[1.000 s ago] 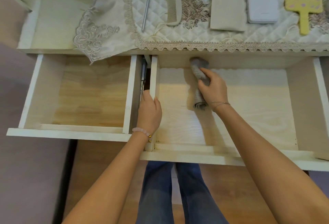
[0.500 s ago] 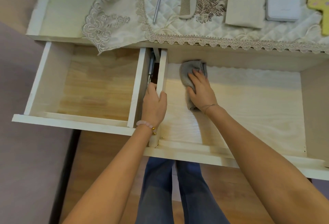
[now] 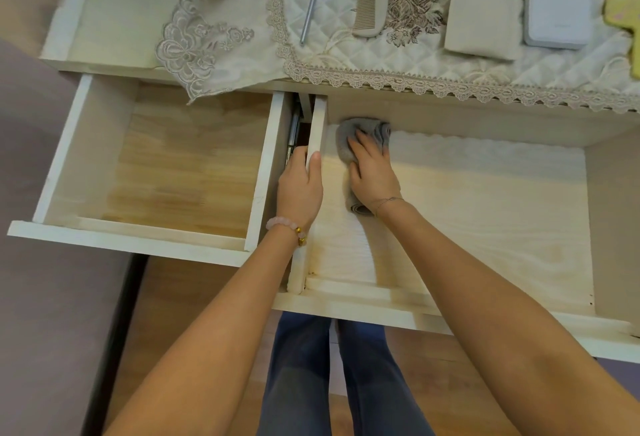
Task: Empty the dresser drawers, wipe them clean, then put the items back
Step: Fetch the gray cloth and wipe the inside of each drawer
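Both forearms, the left (image 3: pixel 225 314) and the right (image 3: pixel 485 280), are bare right to the frame's lower edge. At the wrist of the left grip (image 3: pixel 299 190) sits a bracelet of round, pale pink beads (image 3: pixel 282 225), closed on the inner side by a few small gold-coloured beads (image 3: pixel 302 236). The wrist of the right grip (image 3: pixel 372 172) carries a thin, fine-linked metal chain (image 3: pixel 388 201). Below, two legs in dark blue jeans (image 3: pixel 298 376) show, the denim faded paler down the front of each leg.
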A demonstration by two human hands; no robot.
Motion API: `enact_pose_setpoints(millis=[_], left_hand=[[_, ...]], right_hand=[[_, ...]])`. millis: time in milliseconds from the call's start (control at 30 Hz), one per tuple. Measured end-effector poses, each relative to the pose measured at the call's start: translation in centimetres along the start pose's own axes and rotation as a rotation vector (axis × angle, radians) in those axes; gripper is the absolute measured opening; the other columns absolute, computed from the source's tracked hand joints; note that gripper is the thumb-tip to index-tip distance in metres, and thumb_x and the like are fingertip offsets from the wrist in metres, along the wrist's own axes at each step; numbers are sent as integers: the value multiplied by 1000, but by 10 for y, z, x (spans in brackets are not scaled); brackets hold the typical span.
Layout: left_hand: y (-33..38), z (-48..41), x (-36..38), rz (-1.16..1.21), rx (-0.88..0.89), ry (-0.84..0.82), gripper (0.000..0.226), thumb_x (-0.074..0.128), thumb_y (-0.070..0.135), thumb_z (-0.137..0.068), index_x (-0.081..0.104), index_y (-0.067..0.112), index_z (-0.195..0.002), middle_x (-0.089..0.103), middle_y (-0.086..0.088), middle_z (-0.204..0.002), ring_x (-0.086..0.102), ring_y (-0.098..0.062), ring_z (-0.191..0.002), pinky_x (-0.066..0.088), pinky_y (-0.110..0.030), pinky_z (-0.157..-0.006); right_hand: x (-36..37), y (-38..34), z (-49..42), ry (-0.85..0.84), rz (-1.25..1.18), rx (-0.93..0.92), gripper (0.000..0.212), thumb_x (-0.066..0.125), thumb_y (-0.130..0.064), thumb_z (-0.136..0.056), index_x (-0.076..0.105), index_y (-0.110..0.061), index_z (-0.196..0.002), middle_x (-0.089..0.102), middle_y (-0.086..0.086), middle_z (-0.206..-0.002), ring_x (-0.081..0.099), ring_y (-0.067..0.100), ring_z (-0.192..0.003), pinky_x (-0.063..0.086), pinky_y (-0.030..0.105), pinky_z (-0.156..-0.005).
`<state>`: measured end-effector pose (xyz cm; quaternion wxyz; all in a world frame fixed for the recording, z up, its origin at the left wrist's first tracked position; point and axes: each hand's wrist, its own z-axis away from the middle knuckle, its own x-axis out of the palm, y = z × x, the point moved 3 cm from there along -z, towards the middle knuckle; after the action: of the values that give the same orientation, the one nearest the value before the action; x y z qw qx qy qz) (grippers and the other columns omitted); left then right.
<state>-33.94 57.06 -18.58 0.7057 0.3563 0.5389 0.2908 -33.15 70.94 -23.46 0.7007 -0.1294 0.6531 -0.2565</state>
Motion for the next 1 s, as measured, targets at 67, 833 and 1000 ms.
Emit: enact_pose_setpoints(millis=[67, 833, 1000], left_hand=[[-1, -1, 0, -7, 3, -1, 19, 33, 29, -100, 42, 19, -87, 42, 10, -69, 42, -5, -60, 32, -8, -49], [-2, 2, 1, -64, -20, -9, 28, 30, 32, -100, 49, 10, -100, 45, 6, -73, 43, -8, -63, 30, -20, -52], [1, 4, 1, -110, 39, 51, 30, 34, 28, -100, 53, 10, -113, 57, -2, -96, 52, -11, -83, 37, -19, -68]], right_hand=[[2, -1, 0, 17, 12, 8, 47, 37, -11, -95, 33, -6, -142, 27, 11, -152, 20, 23, -142, 3, 40, -117], [-45, 71, 36, 0, 314, 22, 48, 36, -26, -96, 33, -13, -142, 30, 2, -152, 23, 15, -141, 19, 36, -112], [-78, 121, 61, 37, 297, 160, 47, 40, -19, -96, 34, -6, -141, 29, 11, -151, 24, 24, -141, 19, 37, -112]])
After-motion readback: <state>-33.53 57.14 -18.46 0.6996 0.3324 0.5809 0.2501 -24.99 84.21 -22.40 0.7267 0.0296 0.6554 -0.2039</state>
